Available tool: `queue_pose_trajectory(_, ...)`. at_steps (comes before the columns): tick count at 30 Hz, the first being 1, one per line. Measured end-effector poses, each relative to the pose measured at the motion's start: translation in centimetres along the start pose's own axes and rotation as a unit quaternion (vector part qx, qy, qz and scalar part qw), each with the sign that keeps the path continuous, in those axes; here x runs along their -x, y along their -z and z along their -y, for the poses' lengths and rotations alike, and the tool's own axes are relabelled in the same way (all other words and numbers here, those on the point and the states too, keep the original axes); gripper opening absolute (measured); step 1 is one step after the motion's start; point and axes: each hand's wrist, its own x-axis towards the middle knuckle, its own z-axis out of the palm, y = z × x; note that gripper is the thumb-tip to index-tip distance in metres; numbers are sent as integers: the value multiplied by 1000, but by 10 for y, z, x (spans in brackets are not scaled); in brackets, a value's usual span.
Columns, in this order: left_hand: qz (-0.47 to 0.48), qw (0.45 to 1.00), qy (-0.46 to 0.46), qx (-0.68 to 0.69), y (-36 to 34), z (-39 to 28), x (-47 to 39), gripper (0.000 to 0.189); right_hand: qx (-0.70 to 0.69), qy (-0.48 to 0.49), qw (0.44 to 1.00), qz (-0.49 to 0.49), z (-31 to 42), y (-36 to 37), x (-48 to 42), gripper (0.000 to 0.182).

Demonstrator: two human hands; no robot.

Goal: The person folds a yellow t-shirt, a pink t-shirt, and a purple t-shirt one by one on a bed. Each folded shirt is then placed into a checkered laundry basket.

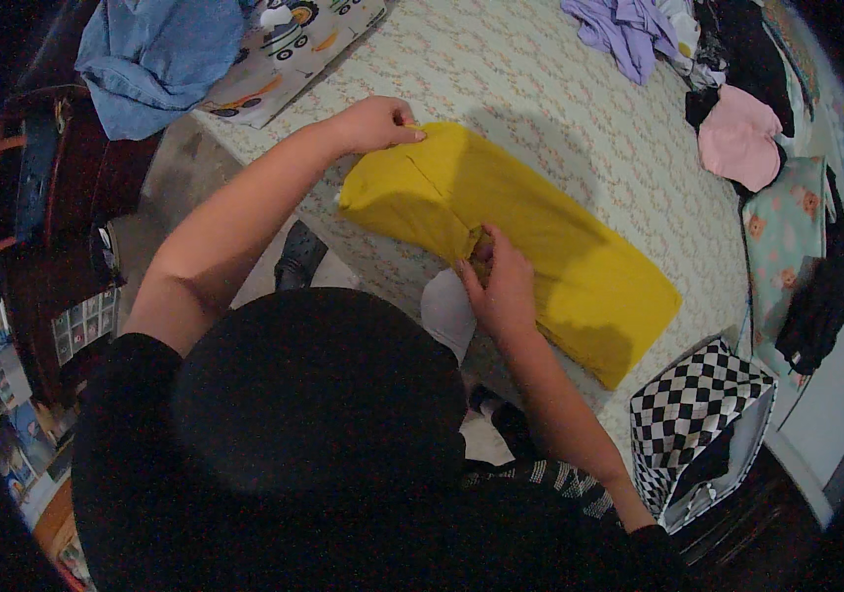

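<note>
A yellow cloth [540, 229], likely a folded garment, lies in a long strip before me. The floral-patterned covering [422, 66] is under it. My left hand [377, 126] pinches the cloth's far left corner between thumb and fingers. At the near edge, my right hand [502, 285] grips a bunched bit of the same cloth, its fingertips partly tucked into a fold. A short crease runs between the two hands, where the left end is turned over. The cloth's right end lies flat, away from both hands.
Blue denim [170, 66] and a vehicle-print fabric piece [274, 66] lie at the far left. A purple garment [625, 33], a pink cloth item [740, 140] and a green bear-print fabric [788, 229] lie rightward. A checkered fabric bin [688, 407] stands near right.
</note>
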Motion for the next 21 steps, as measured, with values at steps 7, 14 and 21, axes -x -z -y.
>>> queue_pose_trajectory(7, 88, 969, 92, 210, 10, -20, 11, 34, 17, 15, 1000, -7, -4, -5, 3, 54)
queue_pose_trajectory(14, 72, 958, -30, 276, -8, 19, 1, 25, 38, 25, 999, -15, -5, -13, 0, 50)
queue_pose_trajectory(21, -239, 958, -28, 156, -13, 31, 6, 26, -13, -4, 1000, -8, 0, -2, 2, 52)
